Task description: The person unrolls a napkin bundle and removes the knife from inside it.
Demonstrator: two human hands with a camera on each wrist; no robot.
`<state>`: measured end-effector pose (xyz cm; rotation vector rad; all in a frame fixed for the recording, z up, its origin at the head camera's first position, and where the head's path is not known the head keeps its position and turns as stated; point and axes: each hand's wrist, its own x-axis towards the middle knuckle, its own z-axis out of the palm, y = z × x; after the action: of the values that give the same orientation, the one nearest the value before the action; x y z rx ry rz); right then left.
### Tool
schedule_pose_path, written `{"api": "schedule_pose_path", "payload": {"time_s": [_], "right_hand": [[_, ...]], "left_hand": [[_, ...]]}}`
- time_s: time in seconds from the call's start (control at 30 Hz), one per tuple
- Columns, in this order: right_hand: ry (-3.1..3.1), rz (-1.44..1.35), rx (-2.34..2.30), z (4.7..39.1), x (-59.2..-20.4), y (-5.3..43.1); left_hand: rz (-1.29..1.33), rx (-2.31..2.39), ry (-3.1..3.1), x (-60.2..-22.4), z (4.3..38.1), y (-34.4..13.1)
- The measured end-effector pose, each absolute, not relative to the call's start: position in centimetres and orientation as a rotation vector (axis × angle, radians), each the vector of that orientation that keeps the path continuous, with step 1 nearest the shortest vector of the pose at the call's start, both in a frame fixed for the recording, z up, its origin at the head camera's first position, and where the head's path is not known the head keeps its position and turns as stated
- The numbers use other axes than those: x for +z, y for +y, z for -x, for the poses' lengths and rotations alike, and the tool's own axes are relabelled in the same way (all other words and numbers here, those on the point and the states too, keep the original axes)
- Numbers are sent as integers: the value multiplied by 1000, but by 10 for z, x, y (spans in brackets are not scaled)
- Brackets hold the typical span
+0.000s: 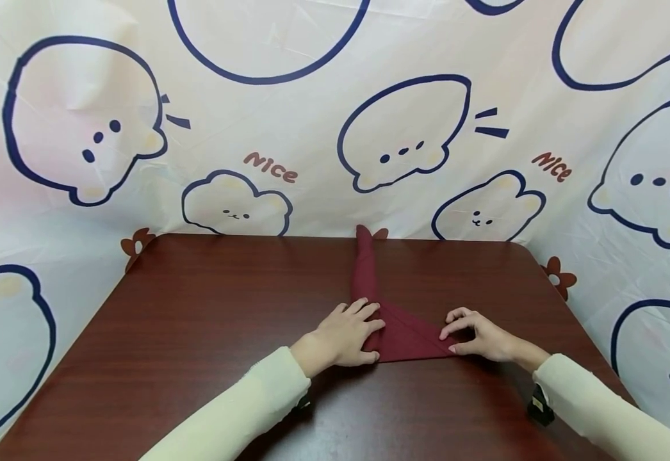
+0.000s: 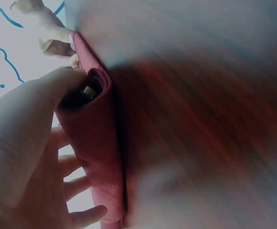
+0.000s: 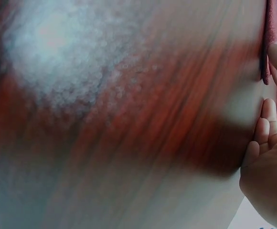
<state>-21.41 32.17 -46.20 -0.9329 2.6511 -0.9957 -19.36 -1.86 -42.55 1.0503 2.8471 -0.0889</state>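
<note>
A dark red cloth [image 1: 407, 339] lies on the brown table, partly rolled. Its rolled part [image 1: 364, 272] runs away from me to the far edge, and a flat triangular part spreads to the right. My left hand [image 1: 343, 333] rests on the roll with its fingers spread across it. Seen from the left wrist, the roll [image 2: 98, 157] has a hollow near end, with a small pale spot inside that I cannot identify. At the flat part's right corner, my right hand [image 1: 482, 336] pinches the cloth between thumb and forefinger. The right wrist view shows only an edge of the cloth [image 3: 272, 28].
The brown wooden table [image 1: 225, 307] has rounded far corners. A pale printed curtain [image 1: 312, 121] hangs behind it and along both sides. A small black device [image 1: 539, 406] sits under the right sleeve.
</note>
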Motion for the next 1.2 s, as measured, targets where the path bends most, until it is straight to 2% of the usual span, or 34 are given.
{"api": "schedule_pose_path", "payload": {"time_s": [0.67,0.97,1.2], "right_hand": [[2640,928,-990,212,-463,323],[2629,897,-982,214,-461,324],[2626,885,-978,215,-461,322]], "left_hand": [[-882,288,2846,-410,192,-66],[-989,365,2912,-412,201,-40],[-907,189,2861,-420,205,-28]]}}
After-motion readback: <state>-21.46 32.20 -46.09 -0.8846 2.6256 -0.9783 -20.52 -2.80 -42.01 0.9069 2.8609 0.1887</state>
